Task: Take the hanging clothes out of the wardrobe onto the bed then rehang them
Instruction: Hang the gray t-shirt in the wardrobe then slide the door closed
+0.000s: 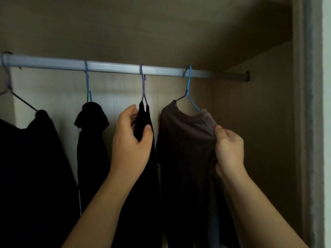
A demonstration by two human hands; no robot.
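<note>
Several garments hang on wire hangers from a silver rail (111,66) inside the wardrobe. My left hand (130,140) pinches the top of a narrow black garment (143,122) on a purple hanger (143,86). To its right a brown ribbed top (186,140) hangs on a blue hanger (188,83). My right hand (228,149) grips the brown top's right shoulder, with cloth bunched in the fingers. Further left hang a black hooded garment (92,133) on a blue hanger and a large black garment (30,167) on a purple one.
The wardrobe's right side wall (259,122) stands close to the brown top, with a stretch of bare rail (229,75) between them. The door frame (311,122) runs down the far right. The wardrobe's back panel (116,90) shows between the clothes.
</note>
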